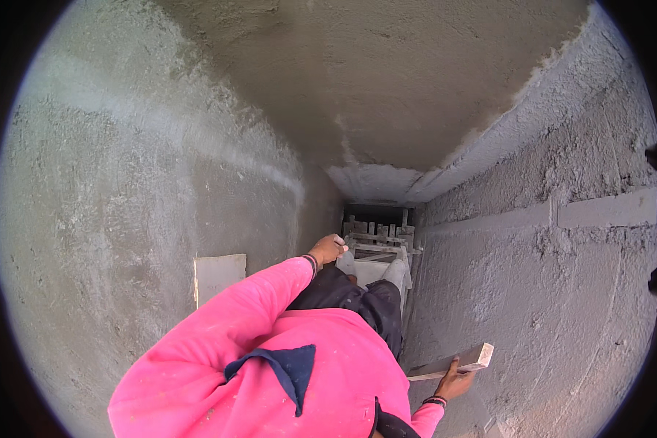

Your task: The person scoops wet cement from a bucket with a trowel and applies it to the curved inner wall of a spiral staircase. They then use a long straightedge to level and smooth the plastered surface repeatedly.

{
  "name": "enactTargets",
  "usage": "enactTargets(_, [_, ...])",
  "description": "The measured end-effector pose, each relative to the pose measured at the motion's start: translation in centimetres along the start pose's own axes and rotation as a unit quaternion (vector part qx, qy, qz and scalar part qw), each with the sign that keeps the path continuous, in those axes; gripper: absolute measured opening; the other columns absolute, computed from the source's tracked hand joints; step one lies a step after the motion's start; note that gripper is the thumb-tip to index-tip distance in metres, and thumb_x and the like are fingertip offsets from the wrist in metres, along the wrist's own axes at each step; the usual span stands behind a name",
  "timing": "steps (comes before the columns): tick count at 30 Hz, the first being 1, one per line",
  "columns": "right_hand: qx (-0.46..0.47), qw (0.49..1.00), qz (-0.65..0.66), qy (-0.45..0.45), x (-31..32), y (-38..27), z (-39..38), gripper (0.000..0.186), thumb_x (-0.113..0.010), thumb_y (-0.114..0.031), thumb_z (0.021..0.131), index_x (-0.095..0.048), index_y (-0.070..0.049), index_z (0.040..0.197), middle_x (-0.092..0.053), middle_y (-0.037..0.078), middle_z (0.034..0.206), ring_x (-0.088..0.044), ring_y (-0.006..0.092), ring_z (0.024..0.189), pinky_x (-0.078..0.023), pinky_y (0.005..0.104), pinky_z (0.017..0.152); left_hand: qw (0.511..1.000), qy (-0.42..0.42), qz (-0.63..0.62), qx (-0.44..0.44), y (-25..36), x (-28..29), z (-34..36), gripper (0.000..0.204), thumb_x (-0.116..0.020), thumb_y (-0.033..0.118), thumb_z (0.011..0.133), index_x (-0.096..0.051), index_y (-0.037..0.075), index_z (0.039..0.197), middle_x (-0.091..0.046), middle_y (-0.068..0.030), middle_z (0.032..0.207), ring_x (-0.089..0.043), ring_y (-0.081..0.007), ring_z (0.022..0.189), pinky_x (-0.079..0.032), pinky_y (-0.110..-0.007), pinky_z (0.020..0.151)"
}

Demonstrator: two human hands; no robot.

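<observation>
My left hand (pixel 330 250) is held out ahead, over my knees, with its fingers curled closed. What it grips, if anything, I cannot make out; a greyish shape sits just below it. At the lower right, my right hand (pixel 456 381) is wrapped round a short wooden board (pixel 454 362), thumb on top. The board's upper face is grey with plaster, and its pale end points to the right. It is close beside the right wall (pixel 533 292); whether it touches the wall I cannot tell.
Grey plastered walls rise close on both sides, including the left wall (pixel 124 204). Ahead is a darker, damp-looking plaster surface (pixel 387 73). Below my legs, a wooden frame of slats (pixel 378 232) stands in the narrow gap. A pale rectangular panel (pixel 220 277) is at my left.
</observation>
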State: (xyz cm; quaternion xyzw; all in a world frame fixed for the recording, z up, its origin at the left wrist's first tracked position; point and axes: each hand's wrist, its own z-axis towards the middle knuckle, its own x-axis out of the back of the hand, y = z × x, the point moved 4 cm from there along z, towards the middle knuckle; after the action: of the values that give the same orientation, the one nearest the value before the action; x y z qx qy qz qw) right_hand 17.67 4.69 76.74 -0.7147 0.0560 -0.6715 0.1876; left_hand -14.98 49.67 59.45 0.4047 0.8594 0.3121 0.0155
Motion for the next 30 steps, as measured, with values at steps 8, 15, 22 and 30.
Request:
enactTargets(8, [0.132, 0.956, 0.261, 0.003, 1.9, -23.3, 13.6, 0.054, -0.080, -0.033, 0.087, -0.063, 0.011, 0.112, -0.069, 0.021, 0.107, -0.069, 0.0279, 0.096, -0.055, 0.0425, 0.081, 0.947, 0.039, -0.300, 0.107, -5.8, -0.7, -1.0, 0.029, -0.061, 0.029, 0.101, -0.060, 0.005, 0.117, -0.071, -0.0092, 0.109, -0.071, -0.0200, 0.096, -0.058, -0.034, 0.078])
enactTargets(15, [0.046, 0.843, 0.497, -0.200, -22.2, -36.8, 20.2, 0.056, -0.078, -0.030, 0.089, -0.056, 0.008, 0.123, -0.065, 0.016, 0.118, -0.068, 0.0228, 0.096, -0.060, 0.0359, 0.080, 0.870, 0.095, -0.475, 0.093, -8.8, 0.4, 12.4, 0.053, -0.050, 0.045, 0.104, -0.050, 0.000, 0.133, -0.067, -0.0173, 0.124, -0.069, -0.0276, 0.108, -0.058, -0.039, 0.088])
enactTargets(22, [-0.036, 0.767, 0.534, -0.353, -53.4, -40.7, 21.8, 0.050, -0.079, -0.028, 0.088, -0.059, 0.006, 0.120, -0.065, 0.013, 0.112, -0.069, 0.0240, 0.091, -0.062, 0.0365, 0.078, 0.802, 0.124, -0.583, 0.043, -9.1, 4.4, 37.4, 0.076, -0.041, 0.049, 0.105, -0.027, -0.012, 0.148, -0.045, -0.0301, 0.145, -0.056, -0.0433, 0.124, -0.050, -0.054, 0.102])
enactTargets(30, [-0.051, 0.739, 0.537, -0.404, -73.3, -40.0, 24.0, 0.045, -0.076, -0.024, 0.090, -0.061, 0.000, 0.124, -0.060, 0.012, 0.124, -0.066, 0.0270, 0.103, -0.060, 0.0407, 0.088, 0.615, 0.160, -0.771, -0.036, -10.9, 9.9, 54.4, 0.065, -0.041, 0.035, 0.108, -0.012, 0.007, 0.158, -0.021, -0.0296, 0.158, -0.038, -0.0456, 0.140, -0.043, -0.063, 0.107])
